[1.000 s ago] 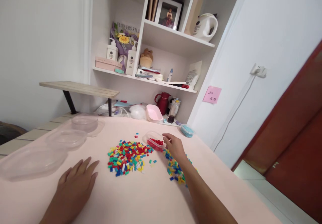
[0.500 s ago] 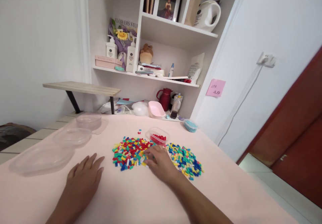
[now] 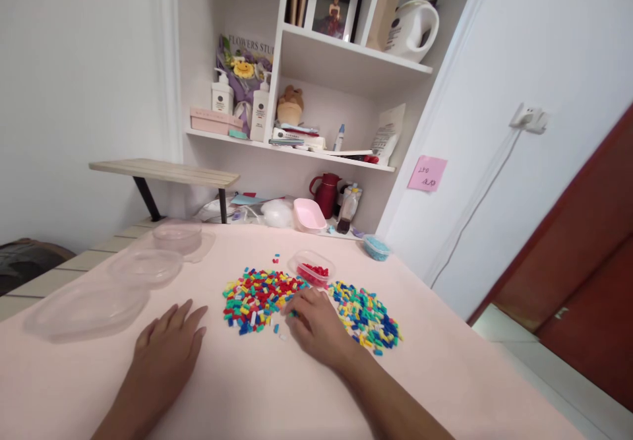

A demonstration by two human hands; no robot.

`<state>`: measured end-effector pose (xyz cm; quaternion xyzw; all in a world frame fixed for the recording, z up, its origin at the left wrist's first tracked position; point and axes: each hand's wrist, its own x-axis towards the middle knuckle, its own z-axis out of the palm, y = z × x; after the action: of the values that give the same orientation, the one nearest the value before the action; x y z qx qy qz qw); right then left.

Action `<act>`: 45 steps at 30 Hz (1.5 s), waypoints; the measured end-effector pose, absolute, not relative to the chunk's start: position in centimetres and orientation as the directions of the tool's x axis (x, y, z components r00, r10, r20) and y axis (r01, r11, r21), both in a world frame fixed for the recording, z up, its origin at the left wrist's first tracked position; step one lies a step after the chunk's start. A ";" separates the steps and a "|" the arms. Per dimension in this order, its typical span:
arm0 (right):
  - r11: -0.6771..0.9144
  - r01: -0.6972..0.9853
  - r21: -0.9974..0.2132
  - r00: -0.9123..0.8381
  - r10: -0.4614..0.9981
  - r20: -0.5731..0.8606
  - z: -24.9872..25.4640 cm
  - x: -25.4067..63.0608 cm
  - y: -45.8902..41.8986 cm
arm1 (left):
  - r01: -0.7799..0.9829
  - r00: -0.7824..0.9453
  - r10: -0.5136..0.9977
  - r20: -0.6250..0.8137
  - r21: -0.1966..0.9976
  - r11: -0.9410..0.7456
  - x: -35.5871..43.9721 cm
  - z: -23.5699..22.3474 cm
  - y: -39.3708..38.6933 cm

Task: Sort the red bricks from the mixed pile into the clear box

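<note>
My left hand lies palm down on the pink tabletop, fingers stretched out and holding nothing. My right hand is at the right edge of a heap of small colourful plastic bricks, its fingers curled down among them. What sits under those fingertips is mostly hidden. On its other side lies a second heap of bricks, mainly green, yellow, white and blue. Just beyond the hand stands a clear plastic tub with red bricks inside. Two loose bricks lie behind the left heap.
Along the left edge sit clear plastic containers. A lidded tub of light blue pieces stands at the far right corner. At the back are a pink tray, a red jug and a bottle. A small raised shelf stands back left.
My right hand's fingers have curled in more, and a few bricks by its thumb lie apart from the left heap. My left hand stays in place. The view has shifted slightly.
</note>
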<state>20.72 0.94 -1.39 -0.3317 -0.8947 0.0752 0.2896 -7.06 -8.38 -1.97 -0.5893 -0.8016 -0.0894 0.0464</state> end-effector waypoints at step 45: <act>0.784 0.479 -0.394 -0.656 0.618 0.433 1.2 20.8 -1.0 | 0.950 -0.304 0.948 0.091 -0.049 0.309 -6.4 -0.8 -8.8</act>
<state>20.78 -1.01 1.18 -0.3043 -0.9016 0.1234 0.2816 -6.36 -8.83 -0.81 -0.5879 -0.8073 -0.0071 0.0512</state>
